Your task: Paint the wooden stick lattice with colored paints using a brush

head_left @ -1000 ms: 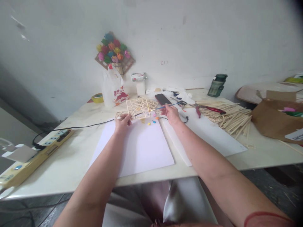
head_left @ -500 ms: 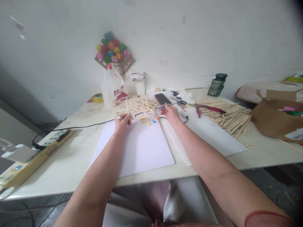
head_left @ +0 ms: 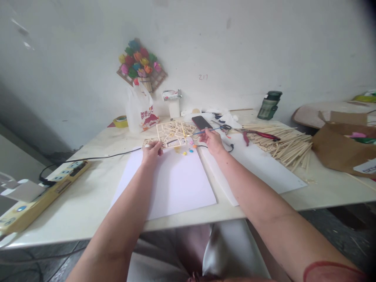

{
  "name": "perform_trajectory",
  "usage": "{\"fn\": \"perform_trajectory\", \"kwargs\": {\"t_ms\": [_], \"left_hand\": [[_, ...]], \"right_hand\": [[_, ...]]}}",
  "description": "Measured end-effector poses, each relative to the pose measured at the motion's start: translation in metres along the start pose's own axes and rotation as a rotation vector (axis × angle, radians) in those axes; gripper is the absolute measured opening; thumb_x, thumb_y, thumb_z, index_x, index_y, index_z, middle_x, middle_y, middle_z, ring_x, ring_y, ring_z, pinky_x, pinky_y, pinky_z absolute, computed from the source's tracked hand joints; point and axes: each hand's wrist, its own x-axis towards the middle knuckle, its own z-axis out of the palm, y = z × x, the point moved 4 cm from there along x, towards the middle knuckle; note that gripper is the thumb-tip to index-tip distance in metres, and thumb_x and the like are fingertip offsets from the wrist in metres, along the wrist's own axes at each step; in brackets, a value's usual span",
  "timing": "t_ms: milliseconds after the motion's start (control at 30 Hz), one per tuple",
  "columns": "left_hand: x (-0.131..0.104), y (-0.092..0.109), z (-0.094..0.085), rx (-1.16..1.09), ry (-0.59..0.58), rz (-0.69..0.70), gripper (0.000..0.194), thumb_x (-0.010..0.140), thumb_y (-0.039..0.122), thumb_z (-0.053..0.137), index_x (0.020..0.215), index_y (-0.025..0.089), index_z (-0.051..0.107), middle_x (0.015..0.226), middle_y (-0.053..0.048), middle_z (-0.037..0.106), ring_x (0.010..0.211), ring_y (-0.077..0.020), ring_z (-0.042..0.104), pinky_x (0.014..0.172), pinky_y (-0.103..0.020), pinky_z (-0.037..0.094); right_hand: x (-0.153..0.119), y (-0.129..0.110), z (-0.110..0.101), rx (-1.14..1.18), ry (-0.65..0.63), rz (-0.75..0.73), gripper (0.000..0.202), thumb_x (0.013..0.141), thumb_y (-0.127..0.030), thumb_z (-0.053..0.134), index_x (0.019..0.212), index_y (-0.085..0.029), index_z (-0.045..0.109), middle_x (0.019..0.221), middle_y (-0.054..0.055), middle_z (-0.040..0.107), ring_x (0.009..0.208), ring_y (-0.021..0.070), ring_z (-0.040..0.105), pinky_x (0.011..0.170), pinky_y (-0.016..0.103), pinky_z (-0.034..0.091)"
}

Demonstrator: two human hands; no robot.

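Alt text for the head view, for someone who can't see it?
A person's left hand holds a pale stick frame over a white table, the right hand a slim blue tool, its tip near the frame's right side. White paper lies nearer the camera; loose sticks, red-handled pliers and a green bottle are to the right.

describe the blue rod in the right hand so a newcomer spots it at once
On the white table, find the large white sheet between the forearms. Near its far right corner, the right hand pinches a thin blue rod slanting towards the wooden-stick frame. Its blue colour sets it apart from that frame's pale sticks.
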Motion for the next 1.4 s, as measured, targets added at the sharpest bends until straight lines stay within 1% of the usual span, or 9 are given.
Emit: {"fn": "perform_trajectory", "kwargs": {"t_ms": [200,300,567,767,900,1067,1233,1400], "left_hand": [[0.0008,-0.0011,-0.0007,-0.014,0.015,0.014,0.030,0.063,0.043,0.073,0.059,0.016,0.059,0.042,0.002,0.051,0.036,-0.0072,0.041,0.039,-0.020,0.033],[0.0017,-0.0017,-0.0022,-0.005,0.027,0.019,0.029,0.063,0.042,0.072,0.059,0.017,0.059,0.043,0.002,0.052,0.036,-0.0074,0.042,0.039,-0.020,0.033],[0.0025,-0.0027,-0.0011,0.022,-0.021,0.027,0.030,0.062,0.043,0.072,0.057,0.016,0.059,0.041,0.001,0.052,0.035,-0.0078,0.042,0.039,-0.021,0.032],[0.0001,0.0015,-0.0023,-0.023,0.042,0.024,0.029,0.061,0.042,0.072,0.062,0.016,0.061,0.043,0.002,0.052,0.036,-0.0077,0.043,0.039,-0.020,0.033],[-0.0011,0.0039,-0.0011,-0.017,0.040,0.024,0.029,0.061,0.042,0.072,0.059,0.016,0.059,0.042,0.002,0.051,0.036,-0.0076,0.042,0.039,-0.021,0.032],[-0.0002,0.0026,-0.0016,-0.029,0.045,0.020,0.029,0.061,0.041,0.072,0.059,0.016,0.060,0.043,0.002,0.052,0.036,-0.0074,0.042,0.039,-0.020,0.032],[0.0016,0.0002,-0.0031,-0.032,0.061,0.015,0.030,0.062,0.042,0.073,0.060,0.015,0.060,0.043,0.002,0.052,0.035,-0.0072,0.042,0.038,-0.020,0.031],[0.0013,0.0005,-0.0025,-0.036,0.055,0.014,0.029,0.062,0.041,0.073,0.060,0.015,0.060,0.043,0.002,0.052,0.035,-0.0074,0.042,0.037,-0.020,0.031]], "right_hand": [[-0.0003,-0.0010,-0.0009,-0.037,0.014,0.016,0.027,0.084,-0.037,0.064,0.068,-0.017,0.057,0.052,0.001,0.065,0.040,0.0088,0.054,0.043,0.021,0.047],[0.0000,-0.0009,-0.0006,-0.051,0.007,0.021,0.027,0.085,-0.036,0.064,0.067,-0.016,0.057,0.051,0.001,0.065,0.038,0.0086,0.053,0.041,0.020,0.046],[0.0005,-0.0010,0.0010,-0.010,-0.001,-0.017,0.023,0.084,-0.033,0.065,0.071,-0.015,0.059,0.056,0.002,0.068,0.041,0.0083,0.056,0.045,0.020,0.049],[0.0003,0.0010,0.0005,-0.080,-0.013,0.028,0.023,0.085,-0.032,0.063,0.069,-0.016,0.057,0.049,0.001,0.065,0.038,0.0086,0.054,0.041,0.019,0.047],[0.0013,0.0010,0.0012,-0.062,-0.036,0.011,0.025,0.083,-0.036,0.065,0.069,-0.017,0.057,0.052,0.001,0.066,0.039,0.0087,0.055,0.041,0.019,0.047],[0.0020,0.0014,-0.0011,-0.077,-0.007,0.017,0.024,0.085,-0.034,0.063,0.069,-0.016,0.056,0.052,0.002,0.066,0.038,0.0085,0.054,0.041,0.020,0.047],[0.0011,0.0007,0.0001,-0.063,-0.020,0.029,0.023,0.086,-0.031,0.060,0.069,-0.015,0.057,0.051,0.002,0.065,0.038,0.0088,0.053,0.040,0.020,0.046],[0.0014,0.0005,0.0001,-0.056,-0.013,0.020,0.024,0.086,-0.033,0.061,0.070,-0.016,0.057,0.052,0.002,0.066,0.039,0.0089,0.054,0.041,0.020,0.047]]}}
